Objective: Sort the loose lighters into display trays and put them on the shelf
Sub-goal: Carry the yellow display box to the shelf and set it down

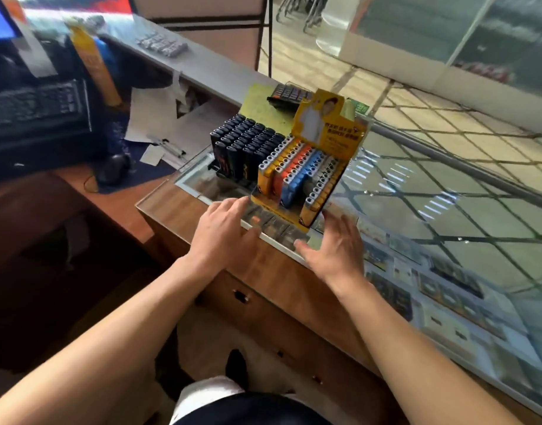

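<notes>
Two lighter trays stand side by side on a glass counter [447,191]: the dark-lighter tray [242,142] left, the carded tray [306,176] right. A calculator [289,95] lies behind them. Left hand [223,234] and right hand [337,246] flank the carded tray's near edge.

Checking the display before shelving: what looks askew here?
The yellow tray of coloured lighters leans right on the glass counter, while the black tray beside it stands straight. Both hands are open below it, neither gripping it.
</notes>
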`<action>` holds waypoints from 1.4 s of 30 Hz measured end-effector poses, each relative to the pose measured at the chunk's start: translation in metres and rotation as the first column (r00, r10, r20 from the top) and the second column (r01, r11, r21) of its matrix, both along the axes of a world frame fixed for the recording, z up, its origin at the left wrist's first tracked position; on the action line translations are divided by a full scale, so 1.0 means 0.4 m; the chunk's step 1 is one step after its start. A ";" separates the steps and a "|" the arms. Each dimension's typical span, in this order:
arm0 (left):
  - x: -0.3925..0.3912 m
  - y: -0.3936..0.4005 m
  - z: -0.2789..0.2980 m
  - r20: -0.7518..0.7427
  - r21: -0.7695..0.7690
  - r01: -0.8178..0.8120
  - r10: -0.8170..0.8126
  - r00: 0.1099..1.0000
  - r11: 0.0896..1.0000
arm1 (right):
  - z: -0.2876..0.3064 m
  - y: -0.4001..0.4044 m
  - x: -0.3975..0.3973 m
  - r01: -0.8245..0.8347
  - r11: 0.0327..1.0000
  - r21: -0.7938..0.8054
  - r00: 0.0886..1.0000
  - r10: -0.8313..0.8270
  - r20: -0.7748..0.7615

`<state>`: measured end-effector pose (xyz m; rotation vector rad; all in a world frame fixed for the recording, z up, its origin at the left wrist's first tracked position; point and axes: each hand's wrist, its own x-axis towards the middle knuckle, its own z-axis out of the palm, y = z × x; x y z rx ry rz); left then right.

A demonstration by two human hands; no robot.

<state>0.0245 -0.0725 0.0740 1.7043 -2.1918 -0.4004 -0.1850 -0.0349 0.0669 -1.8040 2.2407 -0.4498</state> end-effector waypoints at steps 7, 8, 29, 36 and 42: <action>-0.019 -0.088 -0.046 0.000 0.028 -0.037 0.037 0.999 0.999 | -0.028 -0.040 0.014 0.078 0.992 -0.103 0.996 -0.073 0.055; -0.023 -0.096 -0.046 -0.012 0.042 -0.046 0.047 0.999 0.998 | -0.027 -0.044 0.015 0.082 0.989 -0.123 0.996 -0.075 0.057; -0.139 -0.051 -0.029 -0.166 0.061 -0.028 0.038 0.985 0.998 | -0.031 -0.073 -0.157 -0.045 0.996 -0.081 0.944 0.069 0.321; -0.180 -0.005 -0.005 -0.277 0.043 -0.064 0.073 0.958 0.997 | -0.031 -0.044 -0.179 -0.091 0.990 -0.112 0.935 0.123 0.332; -0.217 0.075 -0.013 -0.321 0.002 -0.030 0.029 0.947 1.000 | -0.038 0.003 -0.227 -0.068 0.990 -0.126 0.935 0.108 0.338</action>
